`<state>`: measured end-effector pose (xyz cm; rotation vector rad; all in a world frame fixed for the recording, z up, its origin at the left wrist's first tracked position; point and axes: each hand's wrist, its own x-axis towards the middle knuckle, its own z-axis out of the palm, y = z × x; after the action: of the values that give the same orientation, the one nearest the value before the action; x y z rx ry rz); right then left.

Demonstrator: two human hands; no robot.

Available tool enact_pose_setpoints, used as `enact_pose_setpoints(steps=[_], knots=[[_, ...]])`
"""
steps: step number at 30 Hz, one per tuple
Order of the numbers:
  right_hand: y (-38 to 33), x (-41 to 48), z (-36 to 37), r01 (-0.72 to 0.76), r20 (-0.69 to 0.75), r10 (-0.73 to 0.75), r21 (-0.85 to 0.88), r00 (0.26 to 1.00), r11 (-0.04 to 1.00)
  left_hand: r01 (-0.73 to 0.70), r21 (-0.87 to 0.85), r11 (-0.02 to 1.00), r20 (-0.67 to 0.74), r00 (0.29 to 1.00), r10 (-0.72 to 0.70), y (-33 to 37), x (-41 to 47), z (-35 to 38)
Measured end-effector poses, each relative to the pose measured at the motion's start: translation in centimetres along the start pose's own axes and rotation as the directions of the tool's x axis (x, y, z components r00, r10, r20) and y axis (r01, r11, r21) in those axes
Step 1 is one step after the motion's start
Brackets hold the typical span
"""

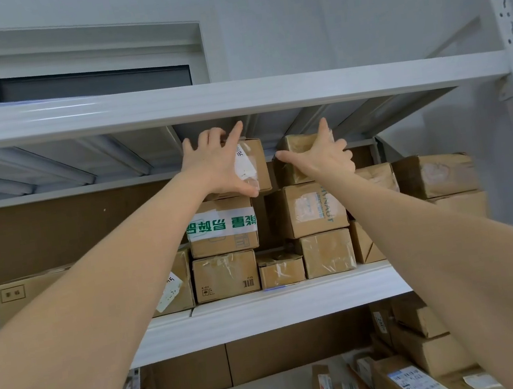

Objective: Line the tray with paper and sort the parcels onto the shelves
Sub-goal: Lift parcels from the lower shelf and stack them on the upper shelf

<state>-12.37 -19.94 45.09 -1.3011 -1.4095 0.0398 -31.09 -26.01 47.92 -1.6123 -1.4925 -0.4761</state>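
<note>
Two bare forearms reach up and away over the front lip of the middle shelf (296,300), where cardboard parcels stand stacked three high. At the top of the left stack, above a green-taped box (221,225), the left hand (218,166) grips the labelled parcel (260,164), thumb at its lower edge and fingers hooked over its top. Just to the right, the right hand (323,160) lies spread against the front of the plain parcel (291,146), fingers apart, clamped on nothing. Both parcels sit straight ahead of their hands, side by side and close under the upper shelf (235,98). Any lift looks tight, so sliding them out towards the person seems the likelier way.
</note>
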Motion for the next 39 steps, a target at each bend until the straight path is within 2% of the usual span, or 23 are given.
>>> enact_pose_setpoints(steps=[3, 6, 10, 14, 26, 30, 33, 35, 37, 39], knots=[[-0.2, -0.2, 0.6, 0.020, 0.012, -0.019, -0.077, 1.000, 0.997, -0.040, 0.097, 0.994, -0.003, 0.999, 0.041, 0.2, -0.2, 0.0], [-0.4, -0.2, 0.7, 0.009, 0.024, -0.008, -0.066, 1.000, 0.998, -0.050, 0.112, 0.992, -0.020, 0.998, 0.052, -0.1, -0.3, 0.2], [-0.9, 0.0, 0.8, 0.030, 0.002, -0.030, 0.009, 1.000, 1.000, -0.042, 0.028, 0.999, -0.031, 0.999, 0.043, -1.4, -0.4, 0.8], [-1.0, -0.4, 1.6, 0.052, -0.001, -0.052, -0.006, 0.999, 0.999, 0.000, -0.060, 0.998, -0.006, 1.000, 0.000, -2.5, -0.7, 1.8], [-0.8, -0.9, 2.6, -0.013, -0.023, 0.013, 0.005, 1.000, 1.000, 0.070, -0.047, 0.996, -0.001, 0.998, -0.070, -2.7, -1.2, 3.0], [-0.7, -1.4, 2.5, -0.027, -0.034, 0.027, -0.003, 0.999, 1.000, 0.153, -0.208, 0.966, -0.026, 0.987, -0.162, -2.4, -1.8, 2.8], [-0.3, -1.8, 2.6, -0.045, -0.035, 0.045, -0.016, 0.998, 0.999, 0.251, -0.490, 0.835, -0.012, 0.956, -0.294, -2.3, -2.3, 3.1], [0.1, -2.1, 2.7, -0.068, -0.027, 0.067, -0.018, 0.997, 0.998, 0.334, -0.686, 0.647, 0.060, 0.912, -0.406, -2.4, -2.9, 3.3], [0.4, -2.4, 2.7, -0.089, -0.008, 0.089, -0.022, 0.996, 0.996, 0.427, -0.783, 0.451, 0.188, 0.855, -0.483, -2.6, -3.5, 3.6], [0.7, -2.7, 2.8, -0.100, 0.004, 0.100, -0.025, 0.995, 0.995, 0.519, -0.796, 0.312, 0.345, 0.812, -0.471, -2.8, -4.3, 4.0]])
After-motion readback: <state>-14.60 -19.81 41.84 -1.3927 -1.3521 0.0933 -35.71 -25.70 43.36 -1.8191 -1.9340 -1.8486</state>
